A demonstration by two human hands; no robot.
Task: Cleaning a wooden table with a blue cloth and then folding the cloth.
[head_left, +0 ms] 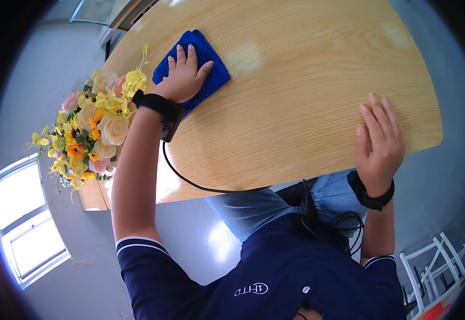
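A folded blue cloth lies on the wooden table toward the far left. My left hand rests flat on top of it, fingers stretched out and the thumb apart. Near the table's front right edge is my right hand, palm down against the wood, with its fingers extended and nothing in it. Each wrist wears a black strap, and the left one also carries a small dark device.
A bouquet of yellow, cream and orange flowers stands left of my left forearm. A black cable runs from the left wrist over the table's front edge. White chair frames are at the lower right; a bright window is at the left.
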